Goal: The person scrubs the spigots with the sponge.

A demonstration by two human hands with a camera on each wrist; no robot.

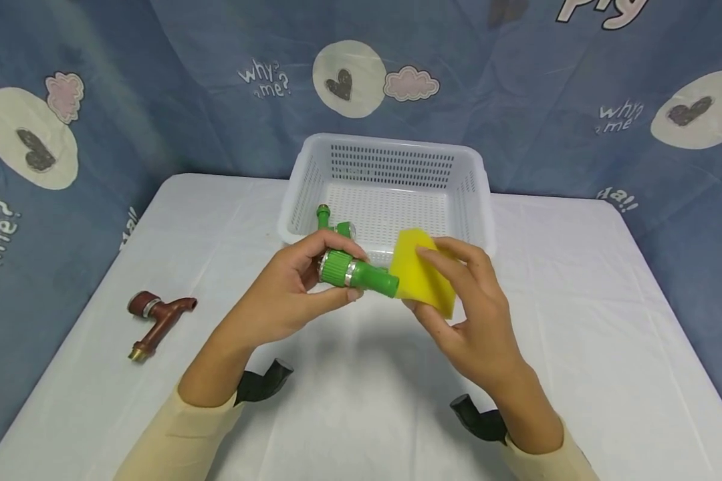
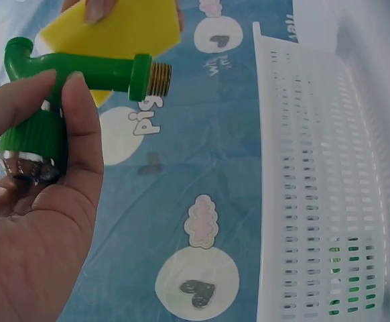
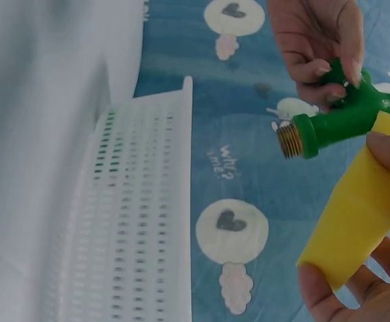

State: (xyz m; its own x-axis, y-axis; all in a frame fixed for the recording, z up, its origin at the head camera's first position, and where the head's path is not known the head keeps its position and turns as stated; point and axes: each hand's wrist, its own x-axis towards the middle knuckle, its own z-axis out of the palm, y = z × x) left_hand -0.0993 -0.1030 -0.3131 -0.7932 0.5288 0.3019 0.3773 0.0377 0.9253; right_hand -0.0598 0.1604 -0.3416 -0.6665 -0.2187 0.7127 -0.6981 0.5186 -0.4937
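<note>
A green tap (image 1: 373, 277) with a ribbed knob is gripped at the knob by my left hand (image 1: 283, 294). Its brass threaded end shows in the left wrist view (image 2: 159, 79). My right hand (image 1: 478, 321) pinches a bent yellow sponge (image 1: 421, 274) between thumb and fingers, at the tap's spout end. In the right wrist view the sponge (image 3: 356, 215) overlaps part of the tap (image 3: 346, 124); whether it presses on the surface I cannot tell.
A white perforated basket (image 1: 469, 194) stands at the back of the white table (image 1: 577, 321), with another green tap (image 1: 323, 215) at its left side. A dark red tap (image 1: 164, 324) lies at the left. Black curved pieces show at both wrists.
</note>
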